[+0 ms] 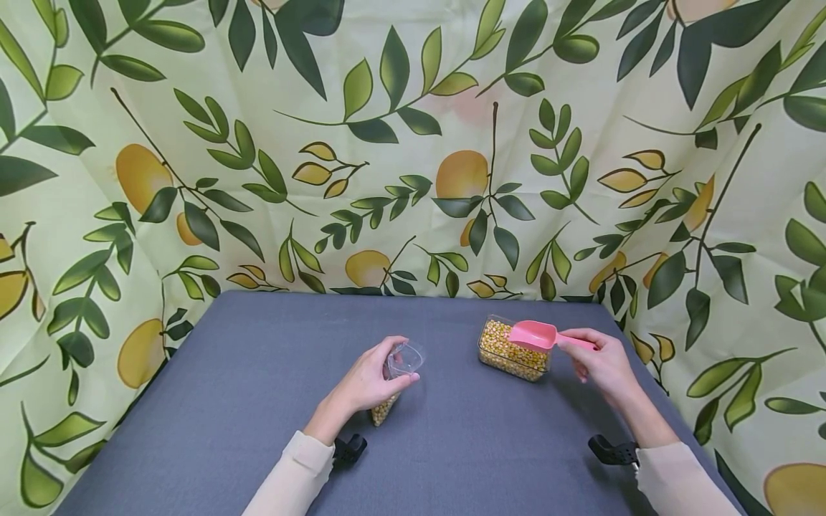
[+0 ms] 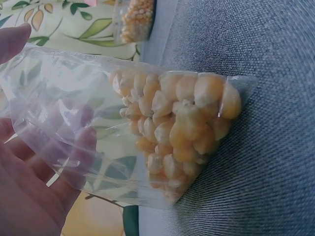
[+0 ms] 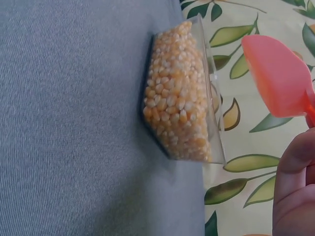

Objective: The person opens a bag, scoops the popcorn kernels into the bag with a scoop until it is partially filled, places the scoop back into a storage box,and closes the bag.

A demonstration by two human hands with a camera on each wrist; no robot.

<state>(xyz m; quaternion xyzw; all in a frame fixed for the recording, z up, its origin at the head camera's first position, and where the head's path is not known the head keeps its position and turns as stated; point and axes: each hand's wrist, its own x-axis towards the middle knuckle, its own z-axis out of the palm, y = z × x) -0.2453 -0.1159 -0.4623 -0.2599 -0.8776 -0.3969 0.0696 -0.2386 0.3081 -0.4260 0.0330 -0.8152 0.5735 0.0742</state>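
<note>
My left hand holds a clear plastic bag near its mouth, thumb on one side and fingers on the other. Corn kernels fill the lower part of the bag, whose bottom is at the tabletop. In my right hand is the handle of a pink scoop, pinched between thumb and fingers. The scoop is raised over a clear rectangular container heaped with corn kernels. In the right wrist view the scoop shows its outer side, so its inside is hidden there.
A grey-blue cloth covers the table. Behind it and along both sides hangs a fabric printed with leaves and fruit. Black bands sit at both wrists, below the light sleeves.
</note>
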